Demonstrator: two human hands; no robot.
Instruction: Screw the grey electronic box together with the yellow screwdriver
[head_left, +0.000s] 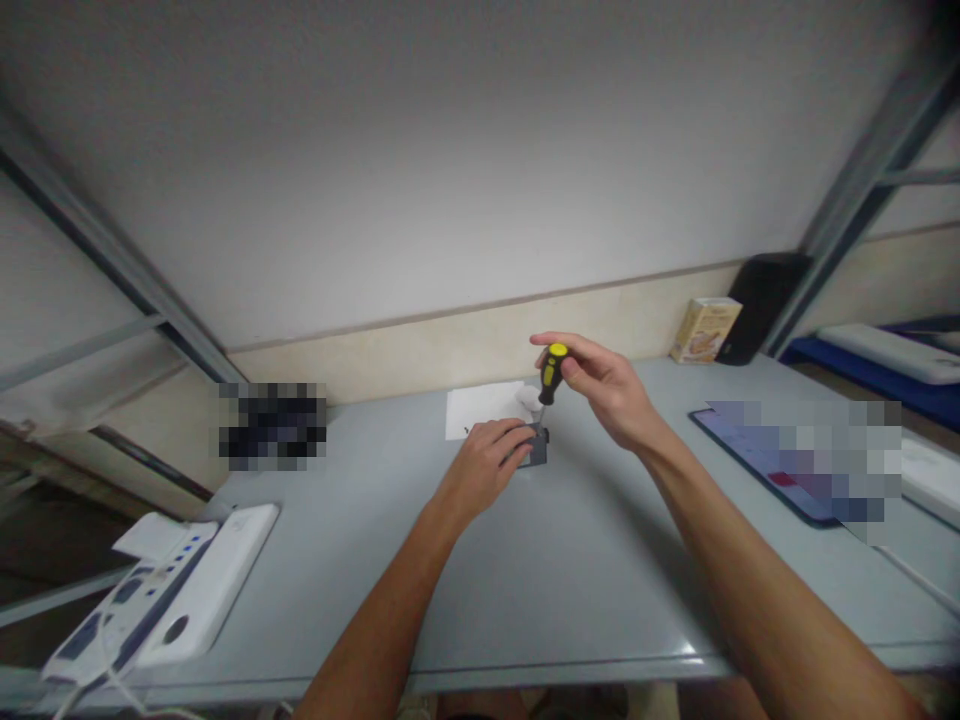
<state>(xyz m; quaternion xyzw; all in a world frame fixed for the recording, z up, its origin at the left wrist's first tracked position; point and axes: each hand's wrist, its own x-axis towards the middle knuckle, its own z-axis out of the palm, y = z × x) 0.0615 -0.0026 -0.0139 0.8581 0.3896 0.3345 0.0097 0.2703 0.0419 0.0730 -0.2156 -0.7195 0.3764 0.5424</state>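
Note:
A screwdriver (551, 375) with a black and yellow handle stands nearly upright in my right hand (606, 385). My thumb lies against its handle, and the index finger stretches out behind it. The thin shaft points down at a small dark grey box-shaped device (538, 452) on the table; whether the tip sits in a screw is too small to tell. My left hand (491, 455) presses on the device's left side, its fingers covering much of it. Just behind, a white sheet of paper (480, 405) carries a few tiny dark pieces, and a small whitish object (528, 397) lies at its right.
The grey table (360, 560) ends at a wall. White power strips (217, 590) with cords lie at the left front, and a pixelated dark object (274, 425) behind them. On the right are a tablet (780, 470), a yellowish box (705, 330) and a black case (765, 305).

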